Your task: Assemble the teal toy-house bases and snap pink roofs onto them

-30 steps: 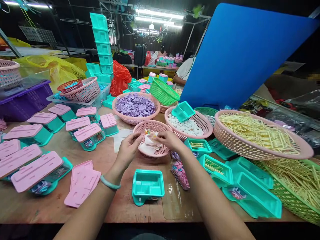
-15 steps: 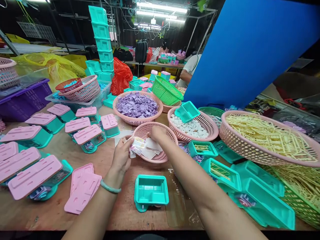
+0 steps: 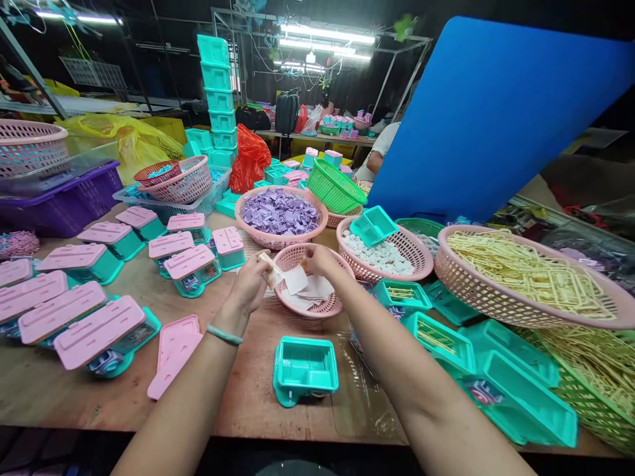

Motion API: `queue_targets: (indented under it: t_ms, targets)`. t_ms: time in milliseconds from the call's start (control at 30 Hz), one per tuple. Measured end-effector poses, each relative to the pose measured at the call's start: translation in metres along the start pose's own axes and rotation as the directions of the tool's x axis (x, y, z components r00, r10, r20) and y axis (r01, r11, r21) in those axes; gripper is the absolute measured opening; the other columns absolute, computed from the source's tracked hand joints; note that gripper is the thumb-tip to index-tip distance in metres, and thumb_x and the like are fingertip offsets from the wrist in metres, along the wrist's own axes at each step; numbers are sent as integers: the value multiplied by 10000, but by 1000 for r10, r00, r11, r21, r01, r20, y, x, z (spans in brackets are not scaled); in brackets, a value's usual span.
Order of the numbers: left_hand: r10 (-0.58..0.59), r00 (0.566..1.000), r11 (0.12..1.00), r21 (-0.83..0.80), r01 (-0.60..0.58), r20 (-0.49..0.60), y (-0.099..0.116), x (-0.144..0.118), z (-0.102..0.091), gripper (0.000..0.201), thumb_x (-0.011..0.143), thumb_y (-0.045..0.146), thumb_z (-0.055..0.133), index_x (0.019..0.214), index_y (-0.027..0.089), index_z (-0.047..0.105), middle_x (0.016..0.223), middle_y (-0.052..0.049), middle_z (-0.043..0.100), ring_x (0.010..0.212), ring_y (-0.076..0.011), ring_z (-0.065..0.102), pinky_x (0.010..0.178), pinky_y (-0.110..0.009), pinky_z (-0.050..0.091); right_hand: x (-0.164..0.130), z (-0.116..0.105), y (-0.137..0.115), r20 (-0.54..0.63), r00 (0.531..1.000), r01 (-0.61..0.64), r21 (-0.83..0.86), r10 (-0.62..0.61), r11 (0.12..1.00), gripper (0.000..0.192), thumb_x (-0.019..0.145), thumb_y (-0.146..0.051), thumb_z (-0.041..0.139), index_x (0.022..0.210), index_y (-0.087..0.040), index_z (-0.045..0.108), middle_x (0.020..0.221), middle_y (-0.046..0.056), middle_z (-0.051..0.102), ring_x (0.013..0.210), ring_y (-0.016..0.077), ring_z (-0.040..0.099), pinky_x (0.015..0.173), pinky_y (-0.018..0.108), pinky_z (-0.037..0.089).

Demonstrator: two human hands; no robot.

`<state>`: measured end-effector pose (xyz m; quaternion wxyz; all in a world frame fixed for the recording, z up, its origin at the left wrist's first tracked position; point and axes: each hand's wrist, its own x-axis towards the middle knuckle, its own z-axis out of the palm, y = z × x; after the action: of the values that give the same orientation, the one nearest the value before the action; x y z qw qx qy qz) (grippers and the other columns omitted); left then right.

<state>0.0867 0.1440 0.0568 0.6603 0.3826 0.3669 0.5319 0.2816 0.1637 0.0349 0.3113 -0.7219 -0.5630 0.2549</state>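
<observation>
My left hand, a bracelet on its wrist, is closed on a folded printed paper at the left rim of a pink basket. Over that basket my right hand is closed, its fingertips pinching a small white paper slip; my own fingers partly hide the grip. More white papers lie loose in the basket below. Nearer to me on the table stands a teal toy box, upright with its top uncovered, touched by neither hand.
Pink-lidded teal boxes fill the left side, with loose pink lids beside them. Behind are baskets of purple parts and white pieces. Yellow sticks and open teal boxes crowd the right. A blue panel leans above.
The view has shifted a little. My left hand has turned the printed paper more edge-on. My right hand has lifted a white slip from the basket's papers.
</observation>
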Motion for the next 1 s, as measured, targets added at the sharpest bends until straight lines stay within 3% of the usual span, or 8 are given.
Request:
queue_targets:
  t_ms: [167,300,533,667,767,867,933,1000]
  targets:
    - [-21,998,998,54,18,54,3,-29,3,334,562,230,872,776,161,625,675,1,680,611,-158,631,564,-247,487,-65,-34,-15,-41,990,143,341,-138,929,302,902,-462,662,1003,-178,645,892,36,703,763,155,659,688,293,555]
    - [-8,994,1000,26,5,112,-7,-49,32,407,612,346,879,907,160,670,819,-37,749,694,-176,689,614,-265,540,-131,-38,-17,-15,984,140,687,-179,714,386,706,-468,839,953,-210,692,912,22,718,780,158,663,710,297,553]
    - [-64,971,996,-38,75,230,-21,-87,92,528,647,524,881,944,177,616,818,-47,762,645,-177,694,573,-275,549,-196,-50,9,-247,969,183,749,12,637,283,707,-437,840,824,-218,703,871,3,696,831,164,646,801,304,541]
    - [-163,912,948,-197,250,376,-35,-117,125,451,691,471,890,921,152,669,874,-51,766,755,-171,718,661,-257,563,-220,-64,34,-349,909,211,856,227,471,342,665,-423,884,839,-216,674,811,-20,671,751,135,627,756,279,541]
    - [-289,890,889,-247,386,352,-54,-134,148,376,642,342,938,880,152,718,860,-32,779,752,-146,712,683,-230,556,-235,-80,49,-382,859,275,906,341,322,364,640,-398,906,853,-224,668,843,-19,687,772,135,646,782,282,552]
    - [-399,842,833,-241,498,363,-73,-149,169,405,626,399,944,895,162,756,874,-36,789,782,-156,715,706,-241,555,-247,-95,63,-338,851,295,941,403,166,379,615,-373,918,870,-224,681,910,3,717,820,154,669,806,301,561]
    - [-398,800,833,-188,520,448,-83,-158,184,480,626,497,927,928,161,768,935,-61,793,864,-194,721,753,-279,560,-251,-104,72,-341,848,289,939,406,184,351,641,-381,895,880,-224,693,932,13,719,823,164,665,800,313,557]
    - [-356,786,864,-143,483,506,-88,-164,199,518,651,570,889,946,161,773,975,-80,790,961,-233,714,823,-319,556,-253,-113,80,-416,824,299,897,386,327,287,688,-393,847,868,-224,701,931,19,704,845,179,651,807,323,546]
